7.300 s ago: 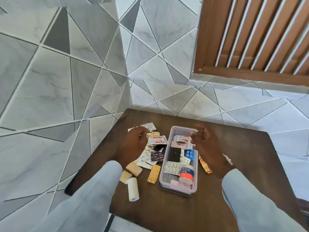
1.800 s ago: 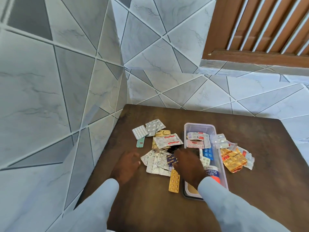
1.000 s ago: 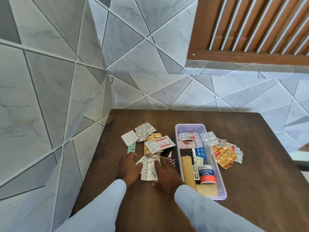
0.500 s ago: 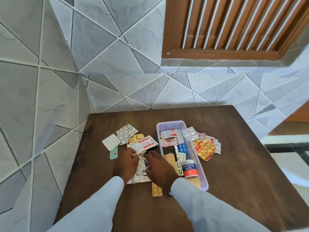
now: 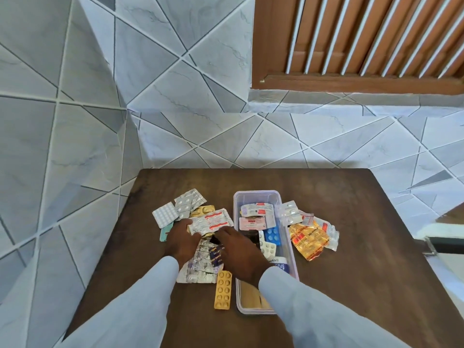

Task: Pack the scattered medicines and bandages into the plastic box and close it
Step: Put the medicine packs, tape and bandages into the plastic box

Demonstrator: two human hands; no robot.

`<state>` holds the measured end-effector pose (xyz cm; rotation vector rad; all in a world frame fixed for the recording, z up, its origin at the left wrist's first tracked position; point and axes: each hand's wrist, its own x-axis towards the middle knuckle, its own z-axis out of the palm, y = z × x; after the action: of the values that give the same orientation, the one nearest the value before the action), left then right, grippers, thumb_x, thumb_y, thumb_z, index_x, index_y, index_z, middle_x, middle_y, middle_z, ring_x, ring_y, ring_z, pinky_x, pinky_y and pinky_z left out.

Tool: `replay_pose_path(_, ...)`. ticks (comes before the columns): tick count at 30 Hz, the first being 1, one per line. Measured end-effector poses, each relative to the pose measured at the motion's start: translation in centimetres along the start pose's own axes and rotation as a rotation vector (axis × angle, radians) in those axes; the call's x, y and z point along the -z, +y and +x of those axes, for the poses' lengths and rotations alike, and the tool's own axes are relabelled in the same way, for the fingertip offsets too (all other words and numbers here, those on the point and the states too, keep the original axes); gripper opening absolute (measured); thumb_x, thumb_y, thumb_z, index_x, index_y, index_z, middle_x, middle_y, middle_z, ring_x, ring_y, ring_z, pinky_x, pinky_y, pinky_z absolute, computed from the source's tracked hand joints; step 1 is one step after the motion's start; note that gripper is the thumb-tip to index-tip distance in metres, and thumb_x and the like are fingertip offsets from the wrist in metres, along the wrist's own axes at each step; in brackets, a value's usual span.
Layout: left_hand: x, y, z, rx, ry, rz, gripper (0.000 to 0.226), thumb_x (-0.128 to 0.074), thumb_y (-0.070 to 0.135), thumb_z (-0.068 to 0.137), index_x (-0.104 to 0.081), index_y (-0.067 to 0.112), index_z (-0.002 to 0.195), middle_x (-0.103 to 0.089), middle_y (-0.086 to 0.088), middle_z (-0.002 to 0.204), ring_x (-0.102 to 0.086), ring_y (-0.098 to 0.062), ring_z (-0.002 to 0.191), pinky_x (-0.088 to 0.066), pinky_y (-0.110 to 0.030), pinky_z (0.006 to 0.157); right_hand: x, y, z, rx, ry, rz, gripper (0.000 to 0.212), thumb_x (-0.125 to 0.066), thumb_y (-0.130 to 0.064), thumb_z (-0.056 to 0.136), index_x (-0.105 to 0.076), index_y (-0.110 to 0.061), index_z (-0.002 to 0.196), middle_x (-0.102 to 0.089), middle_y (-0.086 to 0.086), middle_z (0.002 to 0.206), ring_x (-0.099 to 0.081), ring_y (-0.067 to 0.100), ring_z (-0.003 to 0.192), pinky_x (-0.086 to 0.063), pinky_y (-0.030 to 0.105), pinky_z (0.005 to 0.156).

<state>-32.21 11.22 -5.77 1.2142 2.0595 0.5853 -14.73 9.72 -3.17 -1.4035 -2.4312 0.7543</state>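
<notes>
Inside plastic box (image 5: 253,195), tape roll (image 5: 280,266) reads "IVE" (sleeve-cut).

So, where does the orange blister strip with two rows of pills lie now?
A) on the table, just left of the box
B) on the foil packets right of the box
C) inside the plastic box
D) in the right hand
A: the orange blister strip lies flat on the table, beside the left wall of the plastic box, with no hand on it.

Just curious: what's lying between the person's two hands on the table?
In the head view, crumpled silver blister strips and a dark foil packet lie between the left hand and right hand.
</notes>
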Motion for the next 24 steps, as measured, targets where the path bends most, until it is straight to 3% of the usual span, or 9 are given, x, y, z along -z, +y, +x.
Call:
replay_pose_path(2,-0.1,0.3,-0.1,0.010,-0.011,0.006,0.044,-0.064,0.026,0.090,-0.049,0.023,0.131,-0.055,-0.005,0.138,-0.054,-0.030,0.124,-0.046,-0.043,0.102,1.2,0.4,0.3,-0.115,0.016,0.244,0.043,-0.055,-0.004,0.090,-0.052,-0.012,0.133,-0.054,0.009,0.137,-0.052,0.026,0.125,-0.041,0.033,0.106)
replay_pose_path(6,-0.1,1.0,-0.3,0.023,-0.060,0.009,0.055,-0.069,0.036,0.084,-0.048,0.025,0.133,-0.054,-0.002,0.139,-0.052,-0.029,0.127,-0.044,-0.041,0.103,4.1,2.4,1.8,-0.244,0.007,0.590,0.036,-0.054,-0.006,0.093,-0.056,-0.014,0.128,-0.059,0.004,0.132,-0.057,0.019,0.117,-0.051,0.027,0.095)
replay_pose_path(9,-0.2,0.5,0.2,0.051,-0.070,0.032,0.068,-0.067,0.060,0.072,-0.046,0.031,0.130,-0.057,0.002,0.136,-0.056,-0.027,0.123,-0.047,-0.044,0.101,5.6,4.1,2.9,-0.267,-0.051,0.651,0.031,-0.055,-0.007,0.092,-0.060,-0.018,0.121,-0.061,0.002,0.128,-0.059,0.021,0.118,-0.054,0.037,0.096)
replay_pose_path(10,-0.3,0.3,0.5,0.066,-0.063,0.045,0.070,-0.068,0.059,0.071,-0.045,0.030,0.131,-0.057,0.001,0.135,-0.057,-0.028,0.121,-0.049,-0.044,0.099,5.8,4.4,3.1,-0.275,-0.079,0.657,0.031,-0.056,-0.007,0.092,-0.060,-0.019,0.120,-0.061,0.002,0.128,-0.059,0.022,0.119,-0.054,0.040,0.097)
replay_pose_path(17,-0.4,0.9,1.1,0.107,-0.022,-0.054,0.059,-0.082,0.026,0.073,-0.047,0.020,0.120,-0.063,-0.007,0.118,-0.061,-0.031,0.105,-0.053,-0.046,0.090,6.7,3.9,3.8,-0.280,-0.083,0.688,0.032,-0.059,-0.004,0.092,-0.058,-0.011,0.123,-0.061,0.006,0.128,-0.060,0.021,0.117,-0.057,0.036,0.092)
replay_pose_path(21,-0.3,0.5,1.8,0.154,-0.043,-0.245,0.070,-0.085,0.010,0.067,-0.045,0.014,0.125,-0.062,-0.007,0.120,-0.060,-0.030,0.110,-0.051,-0.044,0.092,6.4,3.0,3.5,-0.337,-0.055,0.720,0.030,-0.061,-0.004,0.092,-0.059,-0.008,0.122,-0.063,0.008,0.123,-0.063,0.022,0.112,-0.058,0.030,0.087)
replay_pose_path(24,0.3,0.1,2.4,0.195,-0.126,-0.395,0.071,-0.080,-0.001,0.069,-0.048,0.013,0.130,-0.063,-0.008,0.123,-0.062,-0.030,0.109,-0.056,-0.043,0.087,6.0,1.9,3.5,-0.376,-0.040,0.680,0.026,-0.060,-0.004,0.092,-0.060,-0.005,0.119,-0.064,0.011,0.120,-0.064,0.025,0.111,-0.056,0.039,0.093)
